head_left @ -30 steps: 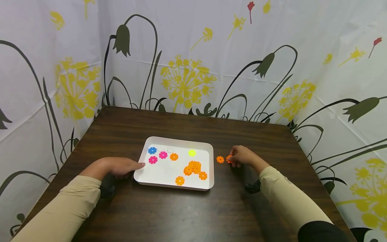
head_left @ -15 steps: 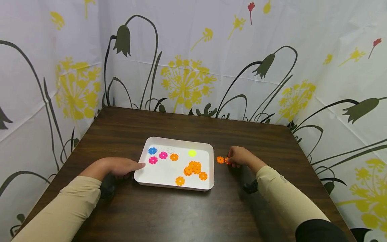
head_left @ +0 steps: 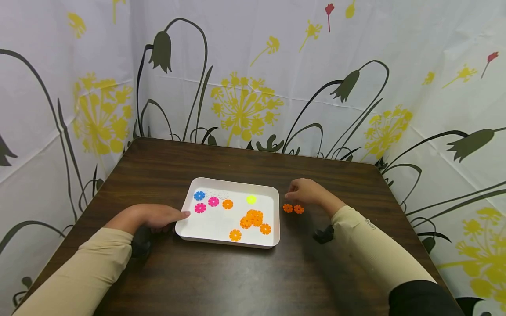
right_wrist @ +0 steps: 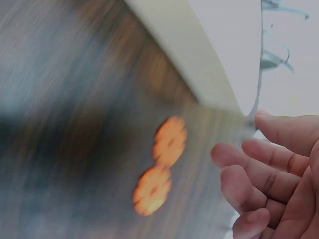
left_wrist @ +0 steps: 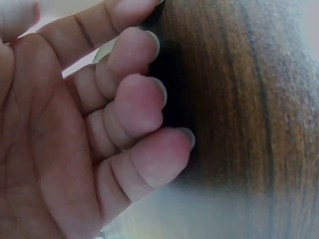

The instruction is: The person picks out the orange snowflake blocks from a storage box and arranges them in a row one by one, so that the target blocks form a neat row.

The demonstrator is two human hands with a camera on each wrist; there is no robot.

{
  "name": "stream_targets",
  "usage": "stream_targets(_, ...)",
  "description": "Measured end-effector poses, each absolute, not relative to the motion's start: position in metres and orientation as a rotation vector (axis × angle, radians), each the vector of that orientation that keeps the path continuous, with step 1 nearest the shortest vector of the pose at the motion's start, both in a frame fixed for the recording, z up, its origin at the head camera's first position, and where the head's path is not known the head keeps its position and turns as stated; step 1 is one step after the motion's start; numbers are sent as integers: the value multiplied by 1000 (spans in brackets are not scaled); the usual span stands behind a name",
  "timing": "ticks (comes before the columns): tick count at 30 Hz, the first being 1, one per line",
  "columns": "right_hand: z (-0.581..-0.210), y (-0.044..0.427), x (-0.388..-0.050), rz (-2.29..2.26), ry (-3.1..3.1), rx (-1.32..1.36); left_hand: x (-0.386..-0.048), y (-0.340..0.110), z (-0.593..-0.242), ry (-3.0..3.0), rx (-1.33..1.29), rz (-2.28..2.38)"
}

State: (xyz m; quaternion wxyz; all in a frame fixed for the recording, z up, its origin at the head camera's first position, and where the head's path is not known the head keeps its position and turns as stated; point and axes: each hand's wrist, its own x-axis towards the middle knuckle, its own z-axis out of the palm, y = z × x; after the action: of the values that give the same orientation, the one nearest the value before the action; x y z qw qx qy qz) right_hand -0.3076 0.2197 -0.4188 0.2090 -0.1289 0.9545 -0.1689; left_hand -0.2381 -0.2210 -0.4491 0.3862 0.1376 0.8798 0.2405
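Observation:
A white tray (head_left: 209, 230) lies on the table, with my left hand (head_left: 162, 217) gripping its left rim. One digit reaches over the rim; the left wrist view shows the other fingers (left_wrist: 139, 102) bent close to the tabletop. My right hand (head_left: 306, 192) hovers just beyond two orange notched discs (head_left: 293, 208) to the right of the tray. In the right wrist view, its fingers (right_wrist: 237, 186) are loosely bent and nothing shows between them. The two orange discs (right_wrist: 159, 169) lie edge to edge on the table, apart from the hand.
Inside the tray are a blue disc (head_left: 199, 195), two pink discs (head_left: 213, 202), a yellow disc (head_left: 251, 199) and several orange discs (head_left: 253, 218), some overlapping. The dark wooden table (head_left: 237, 281) ends at a flower-printed curtain (head_left: 253, 57).
My right hand has let go of the right-hand orange disc and lifted away, up and leftward. That disc now sits against the other one. The left hand stays at the tray.

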Motion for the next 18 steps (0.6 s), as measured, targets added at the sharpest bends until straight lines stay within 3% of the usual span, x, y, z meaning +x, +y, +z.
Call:
stream_targets(7,-402,170,-300,-426,2604,-412,-239,-222,-451,2239,342,612)
stream_targets(18,-424,120,-272,-11,2638,-589,-238,-222,-452,2245,358,611)
